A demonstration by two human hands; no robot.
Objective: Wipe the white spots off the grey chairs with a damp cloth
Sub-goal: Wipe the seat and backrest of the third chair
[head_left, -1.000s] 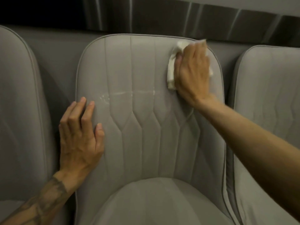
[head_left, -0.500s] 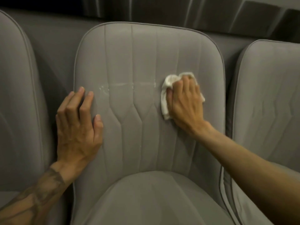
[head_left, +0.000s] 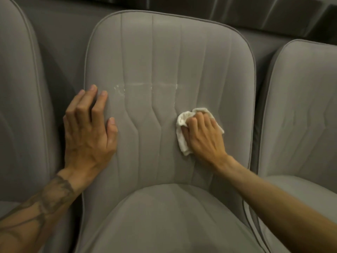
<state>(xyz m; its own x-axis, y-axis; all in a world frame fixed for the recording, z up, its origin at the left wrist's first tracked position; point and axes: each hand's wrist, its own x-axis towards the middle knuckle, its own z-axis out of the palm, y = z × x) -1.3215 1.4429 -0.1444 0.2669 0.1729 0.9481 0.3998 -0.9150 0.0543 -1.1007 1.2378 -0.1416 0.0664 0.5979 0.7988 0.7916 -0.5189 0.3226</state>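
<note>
A grey padded chair (head_left: pixel 164 52) fills the middle of the view, its backrest facing me. A thin line of white spots (head_left: pixel 145 85) runs across the backrest at mid height, thickest at its left end. My right hand (head_left: pixel 204 137) grips a crumpled white cloth (head_left: pixel 182 141) and presses it on the backrest's lower right, below the white line. My left hand (head_left: pixel 89 132) rests flat with straight fingers on the backrest's left edge, just left of the spots.
A second grey chair (head_left: pixel 20 106) stands close on the left and a third (head_left: pixel 302 106) on the right, with narrow dark gaps between them. The middle chair's seat cushion (head_left: pixel 164 220) lies below my arms. A dark panelled wall (head_left: pixel 273 13) runs behind.
My right hand has slid the cloth down the backrest's right side, from the top corner to below the white line. The left hand has stayed on the left edge.
</note>
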